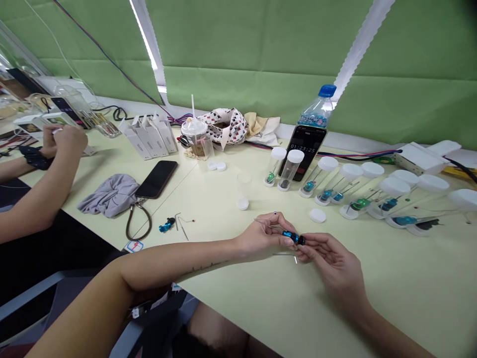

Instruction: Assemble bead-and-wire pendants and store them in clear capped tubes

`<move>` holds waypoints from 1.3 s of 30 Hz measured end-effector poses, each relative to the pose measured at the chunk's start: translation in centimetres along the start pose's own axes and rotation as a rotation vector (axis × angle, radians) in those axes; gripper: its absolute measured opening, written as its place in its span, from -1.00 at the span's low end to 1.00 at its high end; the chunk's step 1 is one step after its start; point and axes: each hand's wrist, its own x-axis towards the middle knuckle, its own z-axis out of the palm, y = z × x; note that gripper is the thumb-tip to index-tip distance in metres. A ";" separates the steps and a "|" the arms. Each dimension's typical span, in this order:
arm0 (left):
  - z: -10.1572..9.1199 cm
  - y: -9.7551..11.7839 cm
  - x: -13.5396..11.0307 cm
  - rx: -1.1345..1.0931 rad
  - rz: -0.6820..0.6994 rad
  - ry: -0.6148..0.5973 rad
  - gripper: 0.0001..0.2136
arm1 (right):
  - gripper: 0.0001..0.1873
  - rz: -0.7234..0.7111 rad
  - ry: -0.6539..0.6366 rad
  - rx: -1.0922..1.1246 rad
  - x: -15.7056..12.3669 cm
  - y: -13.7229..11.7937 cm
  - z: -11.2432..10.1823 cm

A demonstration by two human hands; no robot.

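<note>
My left hand (263,239) pinches a small blue-and-black metal part (290,236) above the table. At its black end, the fingertips of my right hand (333,263) close on the same part. A thin metal wire (266,223) sticks out along the fingers of my left hand. Just below the hands is an L-shaped hex key (295,259); whether it is touched I cannot tell. Left of my wrist, a similar blue-and-black part (166,225) lies beside a second hex key (182,227).
Capped clear tubes (322,176) with blue and green parts line the right. A loose white cap (318,215) lies before them. A phone showing a timer (305,149) leans on a water bottle (316,113). Leftward are another phone (157,179), a drink cup (194,133) and a co-worker's hands (67,139).
</note>
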 end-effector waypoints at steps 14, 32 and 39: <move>-0.1 -0.4 0.0 -0.067 -0.034 -0.012 -0.72 | -0.70 -0.002 -0.022 0.001 0.0 -0.5 0.1; 0.0 -0.1 -0.1 0.048 0.016 0.030 -0.71 | -0.64 0.050 -0.062 -0.009 0.0 -0.4 -0.2; 0.4 0.0 0.0 0.006 0.003 0.040 -0.69 | -0.61 0.088 -0.119 -0.005 0.2 -0.2 -0.3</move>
